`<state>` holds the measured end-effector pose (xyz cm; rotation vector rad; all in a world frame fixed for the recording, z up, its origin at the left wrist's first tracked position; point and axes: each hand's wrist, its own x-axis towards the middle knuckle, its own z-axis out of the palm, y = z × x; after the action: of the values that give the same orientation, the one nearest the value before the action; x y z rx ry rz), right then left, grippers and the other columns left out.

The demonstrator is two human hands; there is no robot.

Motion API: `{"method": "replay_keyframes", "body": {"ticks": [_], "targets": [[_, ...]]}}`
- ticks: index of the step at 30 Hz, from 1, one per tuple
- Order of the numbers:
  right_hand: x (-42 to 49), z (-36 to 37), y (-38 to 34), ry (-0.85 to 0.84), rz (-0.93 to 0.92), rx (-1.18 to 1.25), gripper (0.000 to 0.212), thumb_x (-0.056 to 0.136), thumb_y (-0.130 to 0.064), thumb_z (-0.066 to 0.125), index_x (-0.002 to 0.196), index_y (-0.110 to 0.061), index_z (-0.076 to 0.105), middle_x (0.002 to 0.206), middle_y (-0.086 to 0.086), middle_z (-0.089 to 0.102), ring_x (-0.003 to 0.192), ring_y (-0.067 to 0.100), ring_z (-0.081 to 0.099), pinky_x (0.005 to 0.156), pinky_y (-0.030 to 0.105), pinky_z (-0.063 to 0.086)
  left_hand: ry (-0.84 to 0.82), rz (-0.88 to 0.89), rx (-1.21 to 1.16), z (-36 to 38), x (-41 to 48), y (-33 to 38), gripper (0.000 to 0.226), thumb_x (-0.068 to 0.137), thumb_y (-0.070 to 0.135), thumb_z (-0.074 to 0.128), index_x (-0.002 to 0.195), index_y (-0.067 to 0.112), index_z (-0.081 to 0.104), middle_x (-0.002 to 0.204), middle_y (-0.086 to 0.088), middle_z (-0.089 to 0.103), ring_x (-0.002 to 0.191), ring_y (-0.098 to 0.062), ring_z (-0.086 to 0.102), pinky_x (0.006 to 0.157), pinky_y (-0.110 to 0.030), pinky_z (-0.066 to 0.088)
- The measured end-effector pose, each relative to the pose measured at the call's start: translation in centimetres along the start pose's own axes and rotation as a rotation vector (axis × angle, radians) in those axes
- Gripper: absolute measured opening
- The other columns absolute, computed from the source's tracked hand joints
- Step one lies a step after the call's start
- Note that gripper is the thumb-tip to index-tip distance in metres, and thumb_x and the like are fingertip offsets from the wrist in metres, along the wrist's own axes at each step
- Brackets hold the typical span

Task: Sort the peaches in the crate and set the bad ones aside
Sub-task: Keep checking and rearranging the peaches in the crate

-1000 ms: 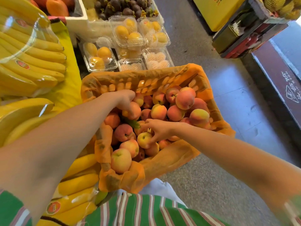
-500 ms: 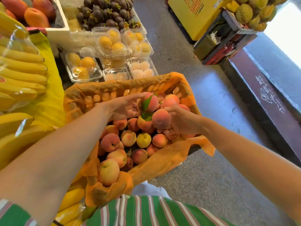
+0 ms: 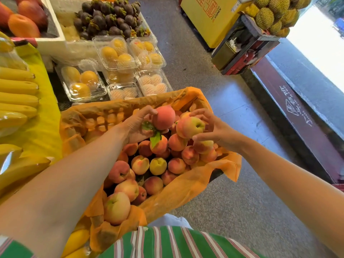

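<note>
Freezer: XINGX | left hand: grips pink peach | right hand: grips yellowish peach

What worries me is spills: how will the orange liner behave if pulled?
The liner looks thin and crumpled, draping over the edge, so probably floppy and light. It may tear, as peaches weigh on it. Pulling it would likely set the round peaches rolling.
</note>
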<state>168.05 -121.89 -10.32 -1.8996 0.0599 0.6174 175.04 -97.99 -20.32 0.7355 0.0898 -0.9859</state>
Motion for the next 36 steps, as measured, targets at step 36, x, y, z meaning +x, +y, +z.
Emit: {"method": "replay_keyframes", "body": {"ticks": [36], "targets": [[8.0,-4.5,2.8,0.474,-0.235,-1.150,0.022,0.084,-0.032,0.068,0.099,-0.016,0.064,0.103,0.003,0.061,0.100,0.027,0.050,0.086,0.039,0.036,0.805,0.187,0.461,3.9,6.1,-1.0,0.088,0.047,0.052,0.079,0.114,0.000,0.057,0.112,-0.013,0.063,0.093,-0.024,0.058,0.060,-0.029,0.041]]}}
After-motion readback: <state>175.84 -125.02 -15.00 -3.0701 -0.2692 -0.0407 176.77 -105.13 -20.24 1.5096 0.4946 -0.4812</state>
